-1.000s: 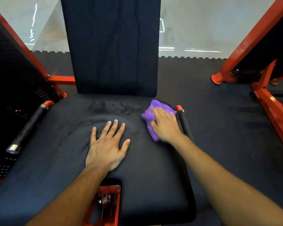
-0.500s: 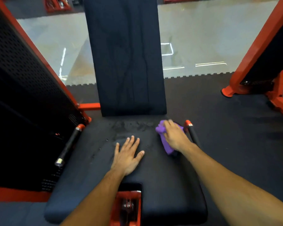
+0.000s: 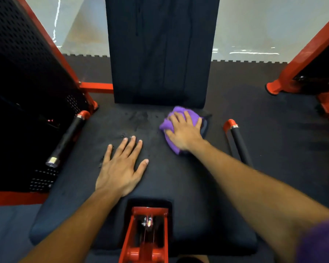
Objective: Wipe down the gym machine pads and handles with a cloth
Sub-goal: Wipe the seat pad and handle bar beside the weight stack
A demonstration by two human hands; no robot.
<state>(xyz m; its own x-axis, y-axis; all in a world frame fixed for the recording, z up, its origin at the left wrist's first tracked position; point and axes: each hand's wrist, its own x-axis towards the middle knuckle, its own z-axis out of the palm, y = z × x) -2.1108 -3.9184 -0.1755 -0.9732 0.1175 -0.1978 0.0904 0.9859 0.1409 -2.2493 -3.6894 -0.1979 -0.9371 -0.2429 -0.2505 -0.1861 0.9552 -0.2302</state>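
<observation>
A black seat pad point(image 3: 188, 186) lies in front of me, and a tall black back pad point(image 3: 160, 50) rises behind it. My right hand point(image 3: 184, 130) presses a purple cloth point(image 3: 171, 124) flat on the seat's far right part, close to the back pad. My left hand point(image 3: 122, 166) rests flat on the seat's middle, fingers spread, holding nothing. Damp streaks point(image 3: 139, 118) show on the seat near the back pad. A black handle with a red end point(image 3: 68, 137) runs along the seat's left side. Another black handle point(image 3: 237, 141) runs along the right.
A red frame with a black perforated guard point(image 3: 27, 73) stands on the left. More red frame point(image 3: 311, 54) stands at the right. A red bracket point(image 3: 148, 234) sits in the seat's front notch. Dark rubber floor point(image 3: 273, 130) surrounds the machine.
My right hand has slid the purple cloth left and towards the back pad, away from the right handle. My left hand stays flat on the seat. The view has shifted closer.
</observation>
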